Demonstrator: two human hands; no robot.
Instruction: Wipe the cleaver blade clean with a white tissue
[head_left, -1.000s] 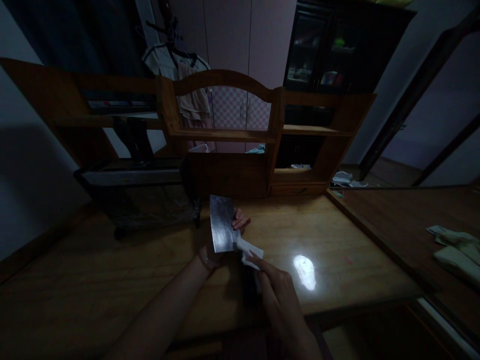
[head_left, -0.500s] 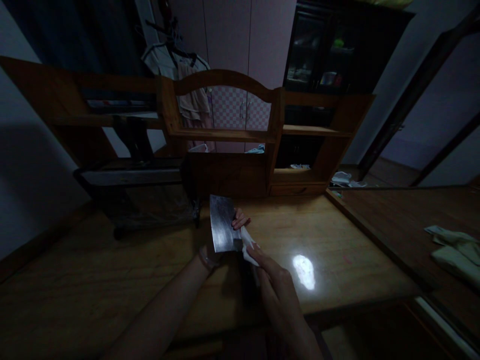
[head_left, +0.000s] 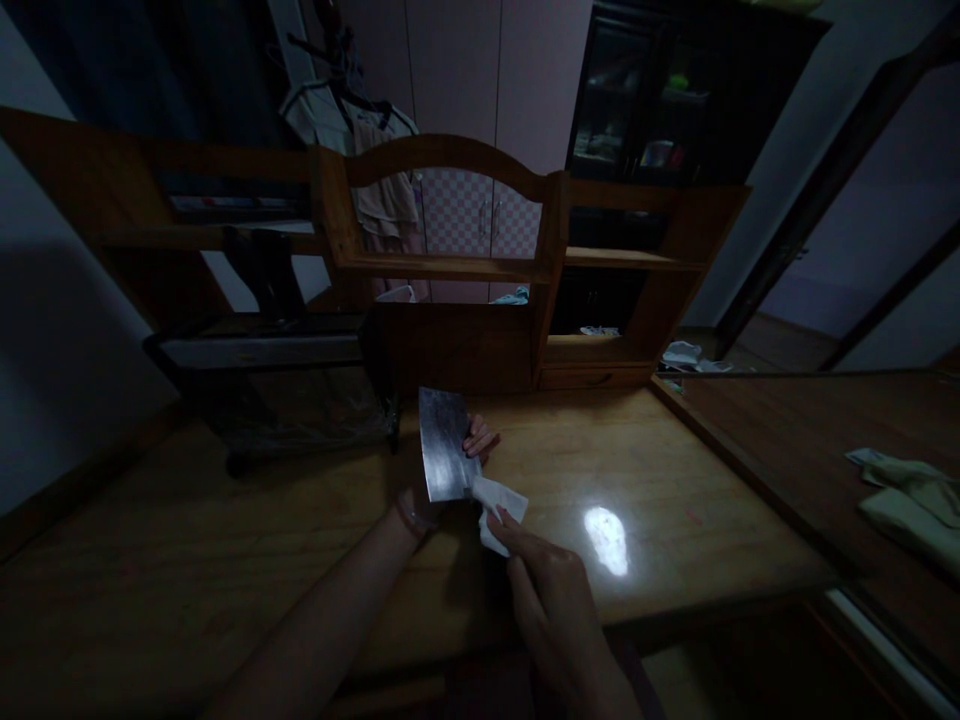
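Note:
A cleaver (head_left: 448, 450) with a broad, shiny metal blade is held up over the wooden desk. My left hand (head_left: 480, 437) reaches behind the blade, its fingers curled round the right edge; the palm is hidden by the metal. In my right hand (head_left: 536, 550) a white paper tissue (head_left: 501, 500) is pinched, with its upper end at the lower right corner of the blade, near where the handle begins. The handle is mostly covered by the tissue and lost in dark shadow.
The desk top (head_left: 637, 450) has a wooden shelf unit (head_left: 457, 265) along its back. A dark, plastic-wrapped appliance (head_left: 300, 390) stands at the left. Yellowish cloth (head_left: 911, 500) lies on the wooden surface at the right.
My right hand has moved slightly down with the tissue, which now spreads wider beside the blade's lower corner. My left hand and the cleaver have barely moved.

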